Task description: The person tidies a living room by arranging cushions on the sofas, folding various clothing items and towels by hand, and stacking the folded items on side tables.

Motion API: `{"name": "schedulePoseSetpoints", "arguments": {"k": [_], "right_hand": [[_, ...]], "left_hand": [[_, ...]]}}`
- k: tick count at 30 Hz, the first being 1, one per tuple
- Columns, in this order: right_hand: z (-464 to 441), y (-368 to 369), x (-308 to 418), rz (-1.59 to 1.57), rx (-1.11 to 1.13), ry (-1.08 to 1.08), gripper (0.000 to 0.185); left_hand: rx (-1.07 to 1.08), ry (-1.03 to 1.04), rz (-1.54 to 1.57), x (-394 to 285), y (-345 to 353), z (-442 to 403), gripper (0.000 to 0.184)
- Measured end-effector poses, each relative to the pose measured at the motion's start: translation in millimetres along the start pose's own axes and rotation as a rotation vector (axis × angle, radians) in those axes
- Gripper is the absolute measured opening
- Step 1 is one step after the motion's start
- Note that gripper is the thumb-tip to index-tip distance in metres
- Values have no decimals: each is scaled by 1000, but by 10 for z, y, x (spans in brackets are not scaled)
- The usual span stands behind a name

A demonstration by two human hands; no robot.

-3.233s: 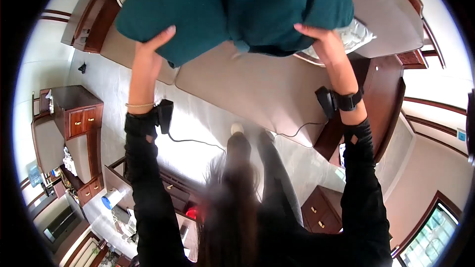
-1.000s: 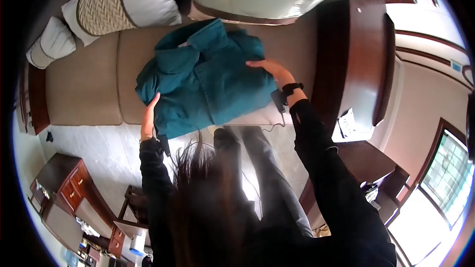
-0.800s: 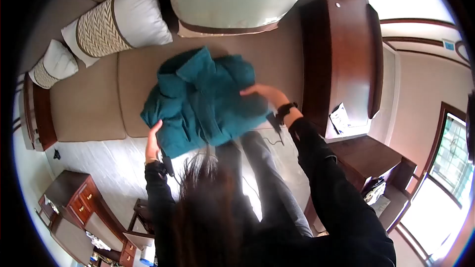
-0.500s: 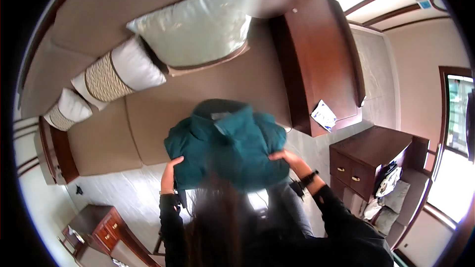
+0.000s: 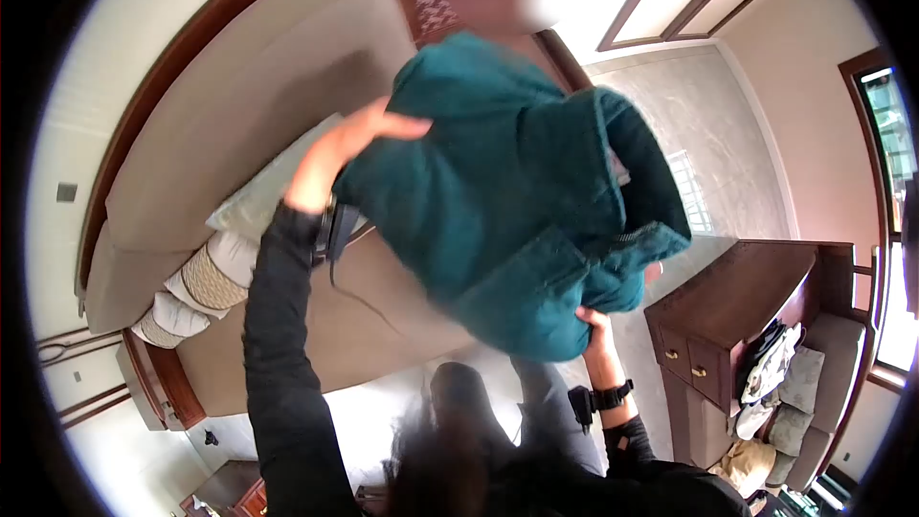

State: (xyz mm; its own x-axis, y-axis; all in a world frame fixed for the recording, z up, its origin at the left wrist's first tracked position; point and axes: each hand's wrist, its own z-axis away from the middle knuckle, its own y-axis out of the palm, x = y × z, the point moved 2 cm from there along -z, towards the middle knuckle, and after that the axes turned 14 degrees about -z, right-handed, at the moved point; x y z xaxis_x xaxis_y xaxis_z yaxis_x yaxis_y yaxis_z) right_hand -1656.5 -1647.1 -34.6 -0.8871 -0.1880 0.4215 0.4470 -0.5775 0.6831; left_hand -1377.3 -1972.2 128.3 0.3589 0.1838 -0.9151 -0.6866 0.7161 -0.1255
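Note:
A folded teal jacket [image 5: 498,191] is held up in the air in front of me, tilted, with its stand-up collar toward the right and a small pale label inside the neck. My left hand [image 5: 354,148] grips its upper left side, thumb on top and fingers hidden beneath the cloth. At the lower right edge, near the collar, my right hand [image 5: 601,335] holds the fabric, its thumb pressed on the cloth and most fingers out of sight.
A long brown sofa [image 5: 325,325] lies to the left and below the jacket. Patterned cushions [image 5: 212,278] and a pale green cushion [image 5: 263,196] rest on it. To the right stands a dark wooden cabinet [image 5: 732,287], beside a seat with clothes [image 5: 771,369].
Both hands have lifted the jacket from near my lap, and it has turned so its collar faces right. My left hand has gone up and forward. The view has swung round.

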Motion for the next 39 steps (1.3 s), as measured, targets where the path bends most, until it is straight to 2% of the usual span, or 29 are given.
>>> {"name": "schedulePoseSetpoints", "arguments": {"k": [2,5,6,8,9,10,11,12,13,14,15,17,19,22,23,24,26,27,29,30,31,32,33,35,37,38,39], "right_hand": [[-458,109,218,-31,-15,-30,59],[-1009,463,525,-56,-51,71,44],[-1231,533,571,-144,-10,179,44],[-1529,848,693,-186,-1,144,41],[-2009,579,585,-246,30,166,34],[-2186,646,583,-321,62,117,28],[-2435,584,518,-393,-13,162,24],[-2623,570,456,-394,-35,173,24],[-2747,559,381,-393,-54,184,23],[-2681,672,381,-396,-62,201,23],[-2507,883,492,-291,-61,59,24],[-2761,788,405,-474,-168,251,29],[-2726,827,437,-515,-156,262,41],[-2346,1030,530,103,48,-248,32],[-2327,928,484,517,173,-514,39],[-2519,769,437,372,312,-429,50],[-2375,1011,533,588,233,-479,49],[-2242,1285,560,405,235,-387,46],[-2248,1262,533,231,226,-289,43],[-2404,1006,546,401,245,-389,44],[-2450,977,575,569,264,-489,44],[-2486,928,582,572,267,-487,44],[-2491,900,584,925,308,-704,46],[-2390,983,582,565,192,-440,48],[-2372,1019,606,388,238,-327,47],[-2357,1037,617,388,237,-327,47],[-2340,1061,631,542,244,-383,48]], "left_hand": [[72,7,-35,-418,-10,-649,51],[57,-153,-84,-681,-199,-1547,40],[-14,-61,-222,-768,-212,-1754,41],[-115,151,-622,-692,-437,-2401,46],[-227,234,-853,-626,-489,-2623,58],[-561,369,-1145,-534,-506,-2782,53],[-909,504,-1425,-413,-497,-2865,49],[-998,647,-1311,-296,-467,-2909,34],[-1047,701,-1129,-164,-367,-2851,21],[-1042,700,-1059,24,-297,-2713,20],[-1036,697,-991,239,-200,-2512,22],[-1184,453,-899,807,-13,-1961,25],[-1163,183,-859,1660,31,-1646,27],[-1000,220,-941,2068,239,-1562,39],[-943,197,-967,2092,223,-1674,40],[-977,220,-915,2132,215,-1951,46],[-940,247,-966,2188,135,-2227,53],[-949,231,-951,2260,132,-2322,53],[-812,127,-1093,2365,222,-2476,54],[-814,124,-1087,2392,286,-2507,54],[-859,94,-1033,2410,335,-2517,49],[-905,63,-980,2427,351,-2517,45],[-908,56,-977,2457,354,-2506,45],[-882,188,-1165,2429,406,-2394,30],[-883,199,-1291,2350,408,-2297,24],[-885,215,-1414,2286,428,-2253,18],[-883,213,-1412,2231,432,-2211,18]]}}
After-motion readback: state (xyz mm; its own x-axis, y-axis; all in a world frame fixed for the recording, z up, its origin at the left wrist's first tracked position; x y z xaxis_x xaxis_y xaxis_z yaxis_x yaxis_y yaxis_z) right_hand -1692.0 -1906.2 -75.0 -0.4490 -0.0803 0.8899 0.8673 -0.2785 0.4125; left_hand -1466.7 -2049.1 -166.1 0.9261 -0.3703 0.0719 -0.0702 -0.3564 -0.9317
